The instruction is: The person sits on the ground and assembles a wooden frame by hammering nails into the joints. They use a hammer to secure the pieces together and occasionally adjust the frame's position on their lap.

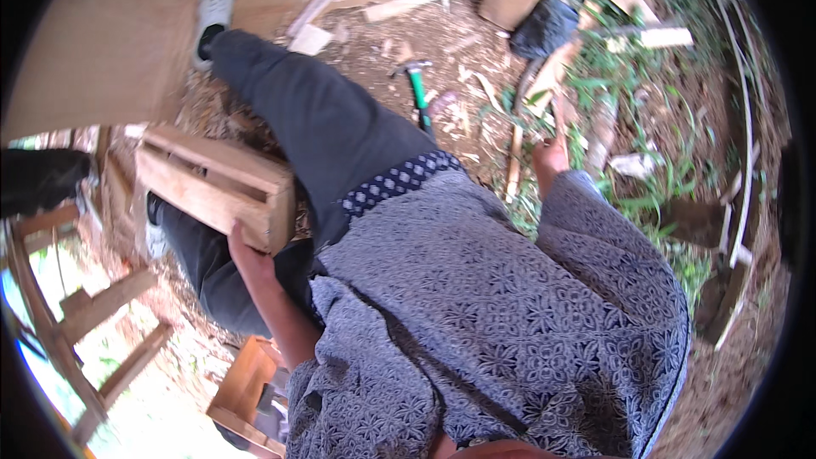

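A pale wooden box with a long slot along its top rests across my lower leg at the left. My left hand grips its near right corner, fingers against the side face. Out to the right, my right hand is low over the ground, closed around what looks like a thin brown stick. The far end of that stick merges with wood pieces and grass, so its kind is unclear. Between my leg and that hand lies a claw hammer with a green and black handle.
Wood shavings and offcuts litter the soil ahead. A large plywood sheet fills the far left. A black plastic bag lies by the grass. At lower left are an orange-brown wooden box and a timber frame. Another person's dark-clothed leg shows at left.
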Demonstrator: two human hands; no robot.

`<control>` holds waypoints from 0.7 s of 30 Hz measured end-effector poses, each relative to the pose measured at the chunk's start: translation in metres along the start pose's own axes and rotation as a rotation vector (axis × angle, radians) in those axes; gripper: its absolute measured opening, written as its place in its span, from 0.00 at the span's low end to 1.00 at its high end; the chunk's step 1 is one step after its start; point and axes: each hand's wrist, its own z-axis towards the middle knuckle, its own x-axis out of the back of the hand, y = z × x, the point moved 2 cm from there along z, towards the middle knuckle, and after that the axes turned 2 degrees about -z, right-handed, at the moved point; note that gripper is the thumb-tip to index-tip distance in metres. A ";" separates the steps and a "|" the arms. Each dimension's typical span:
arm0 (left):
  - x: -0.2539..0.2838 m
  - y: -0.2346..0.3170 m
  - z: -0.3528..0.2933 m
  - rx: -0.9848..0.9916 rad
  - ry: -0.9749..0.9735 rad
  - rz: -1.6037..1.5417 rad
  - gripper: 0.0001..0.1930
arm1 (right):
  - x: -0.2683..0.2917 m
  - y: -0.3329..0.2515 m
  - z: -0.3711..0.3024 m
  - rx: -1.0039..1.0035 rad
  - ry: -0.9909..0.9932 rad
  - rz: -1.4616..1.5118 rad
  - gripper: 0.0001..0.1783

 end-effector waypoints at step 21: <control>0.063 -0.009 0.010 -0.486 -0.147 0.597 0.39 | 0.019 -0.029 0.047 -0.009 0.026 0.060 0.25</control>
